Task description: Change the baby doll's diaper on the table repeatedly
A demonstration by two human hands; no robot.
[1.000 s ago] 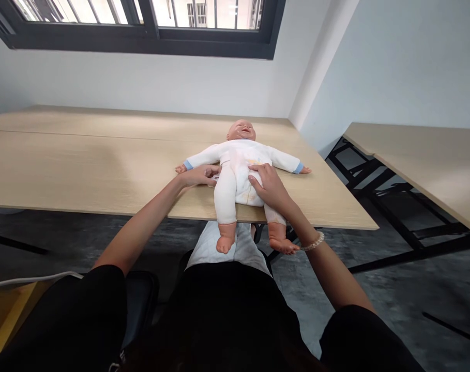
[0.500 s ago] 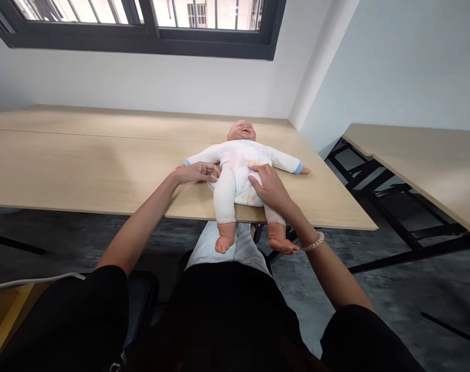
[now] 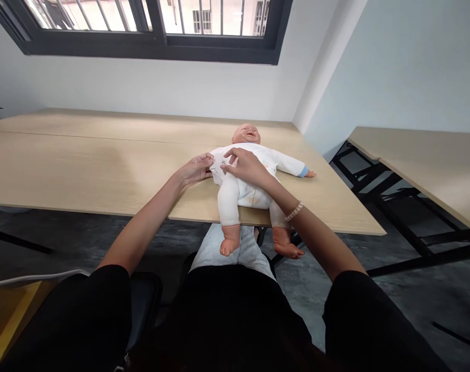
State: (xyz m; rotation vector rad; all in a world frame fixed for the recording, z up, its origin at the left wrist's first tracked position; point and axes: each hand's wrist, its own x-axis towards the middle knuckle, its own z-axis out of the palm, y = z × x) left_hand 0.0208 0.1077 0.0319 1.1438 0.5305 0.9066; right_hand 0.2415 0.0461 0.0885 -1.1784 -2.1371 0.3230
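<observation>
A baby doll (image 3: 283,161) in a white top with blue cuffs lies on its back on the table, its bare feet over the front edge. Around its hips is a white diaper (image 3: 254,199) with a faint print and a yellow line down the front. At the doll's side on my left, my left hand (image 3: 198,168) pinches the diaper's white side flap, stretched outward. Over the belly reaches my right hand (image 3: 247,165), thumb and forefinger apart near that flap; the other fingers are partly hidden. The doll's arm on that side is mostly covered by my left hand.
The doll lies on a light wooden table (image 3: 103,170) against the wall, below a dark-framed window (image 3: 219,44). A second table (image 3: 424,160) with black folding legs stands at the right. A white cable (image 3: 36,278) runs at lower left.
My right hand has moved left and up from the doll's far hip to the belly. My left hand has risen slightly and draws the white flap out to the side.
</observation>
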